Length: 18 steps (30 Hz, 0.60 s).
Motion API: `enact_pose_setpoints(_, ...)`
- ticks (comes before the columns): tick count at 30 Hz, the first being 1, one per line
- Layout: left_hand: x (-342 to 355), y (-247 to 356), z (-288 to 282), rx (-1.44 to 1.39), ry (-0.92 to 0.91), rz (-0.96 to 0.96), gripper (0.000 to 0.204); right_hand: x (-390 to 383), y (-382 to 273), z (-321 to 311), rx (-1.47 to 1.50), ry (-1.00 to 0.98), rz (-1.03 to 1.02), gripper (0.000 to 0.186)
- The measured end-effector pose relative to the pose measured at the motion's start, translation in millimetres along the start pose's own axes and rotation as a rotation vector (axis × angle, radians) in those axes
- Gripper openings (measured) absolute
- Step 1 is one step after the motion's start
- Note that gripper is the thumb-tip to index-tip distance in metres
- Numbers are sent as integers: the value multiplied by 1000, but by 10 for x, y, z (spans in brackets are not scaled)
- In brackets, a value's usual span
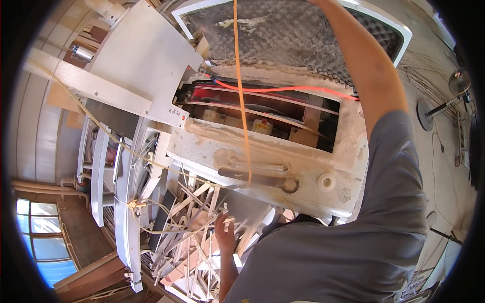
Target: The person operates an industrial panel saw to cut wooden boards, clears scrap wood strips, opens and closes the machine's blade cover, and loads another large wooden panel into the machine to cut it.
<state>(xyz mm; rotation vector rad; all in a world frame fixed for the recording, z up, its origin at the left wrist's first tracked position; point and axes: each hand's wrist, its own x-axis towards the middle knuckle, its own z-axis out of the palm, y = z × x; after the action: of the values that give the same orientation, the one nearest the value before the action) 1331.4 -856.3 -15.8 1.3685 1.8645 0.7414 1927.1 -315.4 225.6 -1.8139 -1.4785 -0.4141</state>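
Note:
My left hand [225,232] hangs below the white machine's front edge [268,192], its fingers loosely bent apart with nothing in them, against a pile of wood offcuts [197,242]. My right arm [374,70] reaches up past the raised lid [295,35] with dark dimpled lining; its hand is beyond the top edge. The machine's dusty opening [262,116] shows internal parts. A red hose [298,88] crosses it, and an orange hose [236,60] hangs down over it. An open-ended wrench [237,177], a thinner wrench [260,166] and a white ring [327,182] lie on the front ledge.
A white panel and beam [101,86] extend leftward. Below stand metal rails [129,212] with a thin yellowish hose. A window [43,237] is at lower left. At right, a stand [427,113] with a round head sits on the floor among loose cables.

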Motion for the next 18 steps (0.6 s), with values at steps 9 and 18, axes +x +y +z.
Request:
enact_pose_setpoints(9, -3, -160, 88, -11, -49, -36, 34, -3108, 505, -157, 306, -16, 149, 21)
enact_pose_setpoints(18, -21, 95, 187, 12, -116, 41, 34, -4890, 866, 999, -122, -1118, 229, 19)
